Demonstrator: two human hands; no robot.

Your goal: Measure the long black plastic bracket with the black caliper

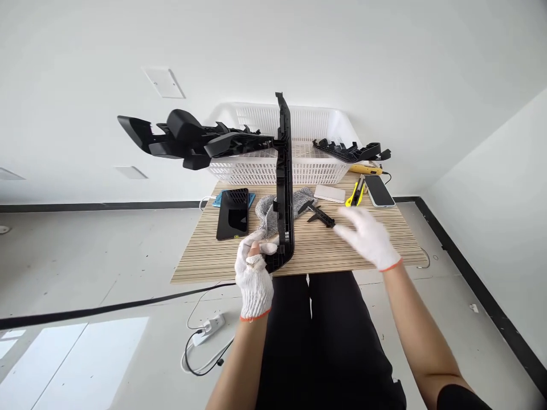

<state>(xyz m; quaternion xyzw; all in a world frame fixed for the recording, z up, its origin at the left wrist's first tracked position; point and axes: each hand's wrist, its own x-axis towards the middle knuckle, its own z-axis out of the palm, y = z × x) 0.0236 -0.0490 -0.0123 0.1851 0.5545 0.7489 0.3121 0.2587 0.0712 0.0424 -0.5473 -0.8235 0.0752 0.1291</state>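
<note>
My left hand (254, 273), in a white knit glove, is closed round the near end of a long black plastic part (284, 176). The part stands upright over the wooden table (213, 256), with a branching arm (188, 139) reaching out to the left. My right hand (366, 236), also gloved, hovers above the table to the right with fingers spread and slightly blurred, holding nothing. It is nearest a black caliper (318, 214) lying on the table.
A white mesh basket (316, 165) stands at the table's far edge with another black part (350, 151) on its rim. Also on the table: a black panel (233, 213), grey glove (267, 212), yellow utility knife (355, 195), phone (378, 191), white box (330, 193). Cables and a power strip (209, 327) lie on the floor.
</note>
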